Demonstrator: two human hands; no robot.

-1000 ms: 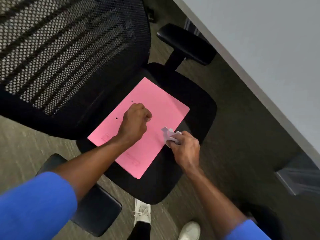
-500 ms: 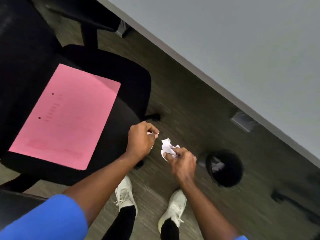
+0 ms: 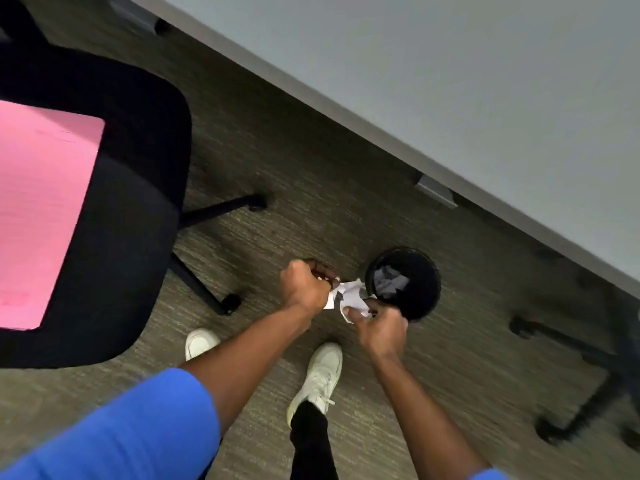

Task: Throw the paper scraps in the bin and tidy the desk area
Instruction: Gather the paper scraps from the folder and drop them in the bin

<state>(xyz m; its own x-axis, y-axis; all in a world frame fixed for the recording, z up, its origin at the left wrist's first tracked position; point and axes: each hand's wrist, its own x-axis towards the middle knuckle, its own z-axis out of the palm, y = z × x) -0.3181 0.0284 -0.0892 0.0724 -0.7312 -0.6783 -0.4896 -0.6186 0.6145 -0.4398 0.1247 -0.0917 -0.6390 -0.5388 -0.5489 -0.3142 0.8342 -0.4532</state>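
Crumpled white paper scraps (image 3: 348, 296) are pinched between both my hands, above the carpet and just left of the bin. My left hand (image 3: 304, 289) is closed on the scraps' left side. My right hand (image 3: 379, 327) grips them from below on the right. The round black bin (image 3: 424, 299) stands on the floor right beside my hands, with grey-white paper (image 3: 389, 280) lying inside it.
A black office chair (image 3: 131, 202) stands at the left with a pink folder (image 3: 38, 202) on its seat. The grey desk (image 3: 450, 81) runs diagonally across the top right. Another chair's wheeled base (image 3: 581, 372) sits at the right. My white shoes (image 3: 318, 375) are below.
My view swung right from the chair seat to the floor. Both hands carried the scraps away from the pink folder and came together next to the bin.
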